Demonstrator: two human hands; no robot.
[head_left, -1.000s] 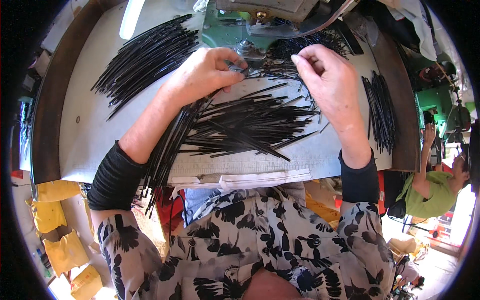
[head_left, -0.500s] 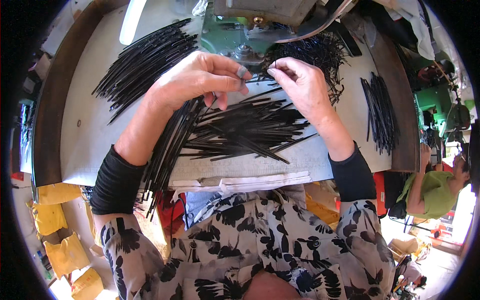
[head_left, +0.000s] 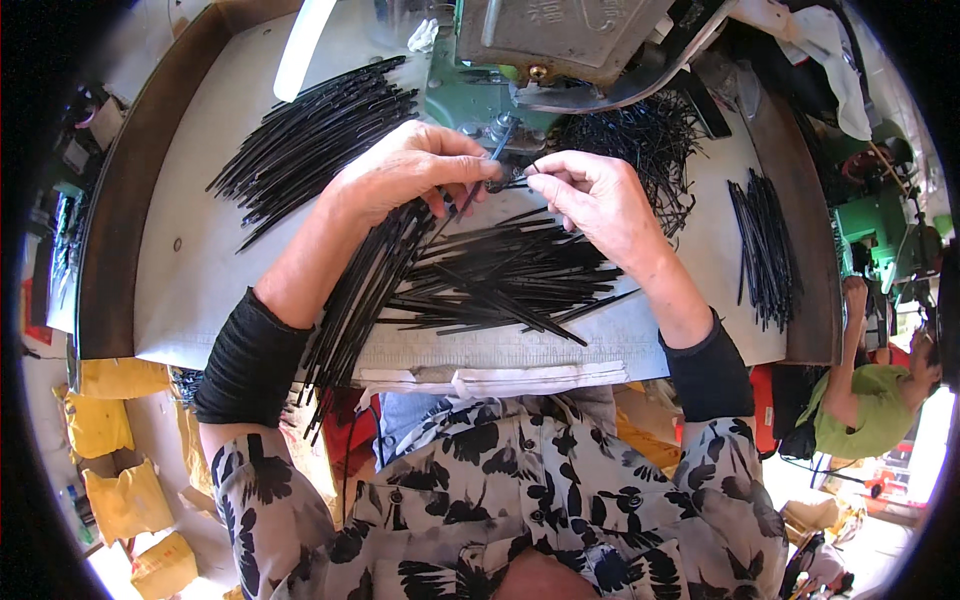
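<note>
Two bare hands meet at the middle of the grey surface [head_left: 200,270], just in front of a green machine [head_left: 470,90] with a grey metal head [head_left: 560,35]. The left hand [head_left: 405,175] has its grip pinched shut on a thin black strip [head_left: 470,190], and the right hand [head_left: 600,200] has its fingertips [head_left: 535,182] closed on the same strip's other end, so the piece runs between the two hands right below the machine's working point. That strip is slim, straight, dark and matte, like the hundreds around it. A loose pile of black strips [head_left: 500,280] lies under the wrists, some reaching the near edge, and a tighter bundle [head_left: 350,300] runs beneath the left forearm and hangs over that edge. A fanned heap [head_left: 310,140] fills the far left of the surface, a tangle of shorter black pieces [head_left: 640,140] sits far right of the machine, and a small neat bunch [head_left: 765,250] lies near the right rim. Bare room is left only along the left side, bounded by a raised brown border [head_left: 120,200], and in a narrow band between the right hand and the small bunch. Several yellow packages [head_left: 110,430] are stacked on the floor at lower left. At the right edge another person in a green shirt [head_left: 860,420] sits apart.
</note>
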